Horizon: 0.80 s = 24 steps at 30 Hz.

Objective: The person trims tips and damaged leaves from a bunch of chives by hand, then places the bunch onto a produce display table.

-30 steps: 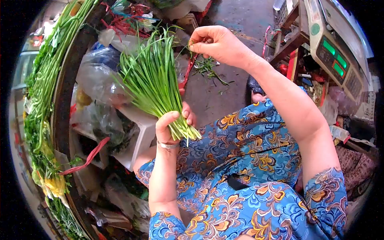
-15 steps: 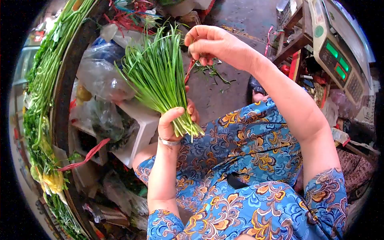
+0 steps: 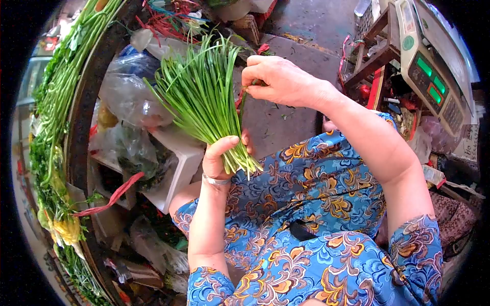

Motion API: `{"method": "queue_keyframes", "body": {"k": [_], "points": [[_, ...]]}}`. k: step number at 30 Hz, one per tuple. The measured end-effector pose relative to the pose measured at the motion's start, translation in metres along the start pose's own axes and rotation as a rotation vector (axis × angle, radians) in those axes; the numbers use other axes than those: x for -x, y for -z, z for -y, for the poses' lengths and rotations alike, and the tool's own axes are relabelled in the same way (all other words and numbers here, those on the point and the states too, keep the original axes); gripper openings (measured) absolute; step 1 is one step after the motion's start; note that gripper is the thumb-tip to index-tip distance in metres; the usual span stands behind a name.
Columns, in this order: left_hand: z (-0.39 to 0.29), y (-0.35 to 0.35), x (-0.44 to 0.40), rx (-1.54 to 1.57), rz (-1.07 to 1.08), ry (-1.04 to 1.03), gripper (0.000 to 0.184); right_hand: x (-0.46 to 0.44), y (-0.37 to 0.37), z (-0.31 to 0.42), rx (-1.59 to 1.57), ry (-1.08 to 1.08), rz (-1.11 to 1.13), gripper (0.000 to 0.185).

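Observation:
My left hand [image 3: 219, 157] is wrapped round the lower stems of a bunch of green chives [image 3: 204, 97]. The leaves fan out up and to the left, and the pale cut ends stick out below my fingers. Beside the upper right of the bunch, my right hand [image 3: 278, 81] is closed in a pinch on a red plastic string [image 3: 263, 49]. One end of the string shows above the knuckles, and another part runs down along the leaves. Part of it is hidden by my fingers.
A scale [image 3: 431, 76] with lit green digits stands at the right on a wooden frame [image 3: 375, 46]. Long green vegetables [image 3: 64, 102] line a ledge at the left. Plastic bags [image 3: 135, 92] and a white foam box [image 3: 178, 173] lie below it. Another red strip [image 3: 115, 196] hangs nearby.
My right hand has turned over, back upward, and shifted slightly down and right. The red string's end now shows above it. My left hand keeps its hold on the chives.

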<state>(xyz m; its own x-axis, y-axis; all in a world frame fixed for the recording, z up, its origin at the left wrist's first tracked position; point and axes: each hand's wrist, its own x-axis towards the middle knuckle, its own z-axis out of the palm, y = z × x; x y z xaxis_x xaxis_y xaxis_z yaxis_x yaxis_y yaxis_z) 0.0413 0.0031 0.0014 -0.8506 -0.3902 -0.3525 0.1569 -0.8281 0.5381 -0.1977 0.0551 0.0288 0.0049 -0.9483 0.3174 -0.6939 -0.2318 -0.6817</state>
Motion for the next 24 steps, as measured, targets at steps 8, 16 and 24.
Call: {"method": "queue_keyframes", "body": {"k": [8,16,24], "points": [[-0.001,-0.001,0.0,-0.104,-0.052,0.014,0.063,0.002,0.007,-0.008,0.252,-0.048,-0.151,0.024],[0.001,-0.004,0.0,-0.202,-0.092,0.033,0.064,-0.009,0.012,-0.002,-0.122,-0.034,-0.297,0.015],[0.005,-0.011,0.001,-0.393,-0.158,0.008,0.045,-0.011,0.007,0.005,-0.273,-0.334,-0.207,0.031]]}}
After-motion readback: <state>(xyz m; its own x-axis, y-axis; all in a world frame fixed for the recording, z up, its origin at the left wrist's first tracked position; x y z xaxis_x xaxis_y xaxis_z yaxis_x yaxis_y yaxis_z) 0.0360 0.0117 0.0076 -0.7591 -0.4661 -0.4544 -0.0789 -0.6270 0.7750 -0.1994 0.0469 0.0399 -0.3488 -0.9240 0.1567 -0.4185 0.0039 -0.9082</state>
